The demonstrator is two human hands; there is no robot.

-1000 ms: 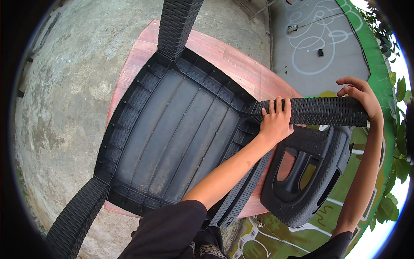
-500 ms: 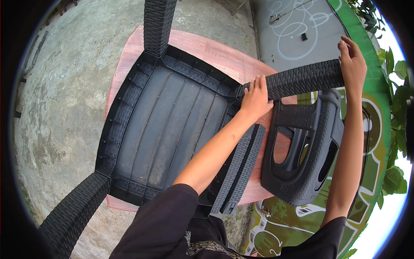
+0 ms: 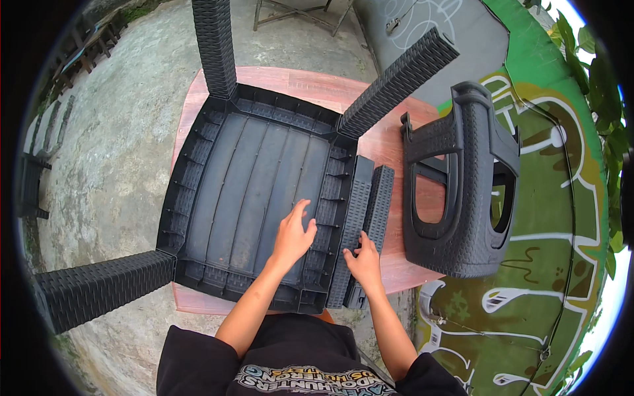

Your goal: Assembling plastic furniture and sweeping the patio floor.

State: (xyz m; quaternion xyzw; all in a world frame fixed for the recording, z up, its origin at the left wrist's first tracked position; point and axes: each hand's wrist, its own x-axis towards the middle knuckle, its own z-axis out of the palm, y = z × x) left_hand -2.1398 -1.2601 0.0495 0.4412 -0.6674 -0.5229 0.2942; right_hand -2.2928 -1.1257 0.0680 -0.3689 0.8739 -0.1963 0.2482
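- My left hand (image 3: pixel 294 236) hangs empty over the upturned frame (image 3: pixel 247 175).
- My right hand (image 3: pixel 366 265) spreads loose fingers at the bars (image 3: pixel 378 203) beside it; contact unclear.
- Bars look light, stiff; I'd grip mid-length.

We look down from the wearer's head through one wide fisheye, close above the tabletop (image 3: pixel 290 80), catching floor (image 3: pixel 119 152) and wall (image 3: pixel 538 264).

Hands (image 3: pixel 292 237) (image 3: pixel 364 267), two; chair seat (image 3: pixel 254 198), one; upright or slanting legs on it (image 3: pixel 214 49) (image 3: pixel 396 82) (image 3: pixel 105 284), three; chair back (image 3: pixel 472 224), one; table (image 3: pixel 396 257), one; adjoining strips (image 3: pixel 360 211), exact count unclear.
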